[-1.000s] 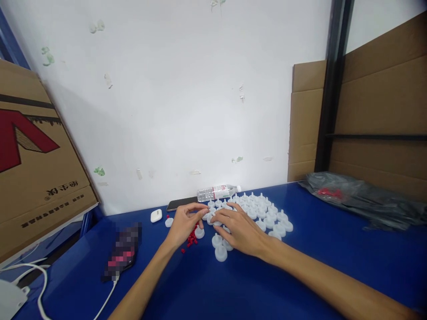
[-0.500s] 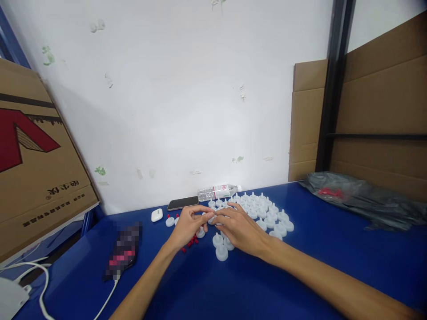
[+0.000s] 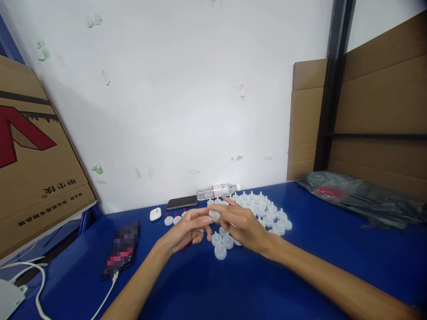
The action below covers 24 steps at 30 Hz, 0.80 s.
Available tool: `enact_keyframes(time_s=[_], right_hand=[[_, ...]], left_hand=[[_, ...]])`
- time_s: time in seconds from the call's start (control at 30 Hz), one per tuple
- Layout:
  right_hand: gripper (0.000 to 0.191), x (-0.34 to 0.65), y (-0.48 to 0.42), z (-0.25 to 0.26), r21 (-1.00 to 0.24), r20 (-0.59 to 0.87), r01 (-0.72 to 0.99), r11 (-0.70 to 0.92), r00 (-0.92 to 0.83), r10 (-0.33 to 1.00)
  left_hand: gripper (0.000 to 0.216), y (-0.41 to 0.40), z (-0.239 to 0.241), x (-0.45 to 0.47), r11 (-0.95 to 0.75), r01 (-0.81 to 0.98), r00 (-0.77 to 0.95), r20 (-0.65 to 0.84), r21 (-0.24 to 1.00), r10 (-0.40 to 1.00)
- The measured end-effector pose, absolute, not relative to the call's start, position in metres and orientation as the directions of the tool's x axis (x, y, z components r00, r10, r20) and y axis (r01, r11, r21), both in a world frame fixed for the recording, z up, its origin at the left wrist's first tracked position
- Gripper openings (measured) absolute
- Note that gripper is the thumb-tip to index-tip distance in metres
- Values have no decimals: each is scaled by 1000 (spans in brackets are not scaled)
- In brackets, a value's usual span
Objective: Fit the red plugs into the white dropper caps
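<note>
Left hand (image 3: 191,226) lower now, red pieces (image 3: 183,250) mostly hidden.

Blue table (image 3: 187,289), far edge along white wall (image 3: 183,89) with peeled, patchy spots. At far edge: clear plastic bottle (image 3: 213,191) on its side, white cap pointing right; flat black phone (image 3: 182,202) just left of it; small white rounded case (image 3: 155,214) further left. Toward left edge: dark, pixelated device (image 3: 122,251), white cable (image 3: 106,298) plugged in. Brown printed cardboard box (image 3: 36,146) beyond left edge. Far right corner: crumpled dark-grey plastic bag (image 3: 353,198). Behind: narrow brown cardboard sheet (image 3: 306,120), black metal post (image 3: 330,93), large brown cardboard panel (image 3: 383,98).
</note>
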State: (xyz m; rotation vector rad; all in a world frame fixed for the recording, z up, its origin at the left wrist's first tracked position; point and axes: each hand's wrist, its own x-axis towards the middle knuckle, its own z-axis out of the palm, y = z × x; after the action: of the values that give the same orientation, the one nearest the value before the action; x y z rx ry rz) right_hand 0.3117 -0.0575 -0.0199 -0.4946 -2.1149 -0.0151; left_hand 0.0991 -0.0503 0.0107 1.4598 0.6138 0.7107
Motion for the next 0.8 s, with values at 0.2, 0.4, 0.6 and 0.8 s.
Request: enact_keyframes(time_s=[0.2,0.4,0.6,0.8], right_hand=[[33,312,-60,-19,-170,816,321,932,-485,316],[32,312,-60,-18,-185,798,333,925,-498,339],[32,310,-61,-17,-139,786,344,929,-532,315],[27,307,-64,-11,-84,738,420,904,-583,339]], left_hand=[[47,-52,6,103,-51,-93,665,101,994,740],[52,-50,2,106,-143,-29,604,131,989,786],[51,-50,3,107,-235,13,550,189,972,813],[51,-44,9,96,-276,56,469,219,960,856]])
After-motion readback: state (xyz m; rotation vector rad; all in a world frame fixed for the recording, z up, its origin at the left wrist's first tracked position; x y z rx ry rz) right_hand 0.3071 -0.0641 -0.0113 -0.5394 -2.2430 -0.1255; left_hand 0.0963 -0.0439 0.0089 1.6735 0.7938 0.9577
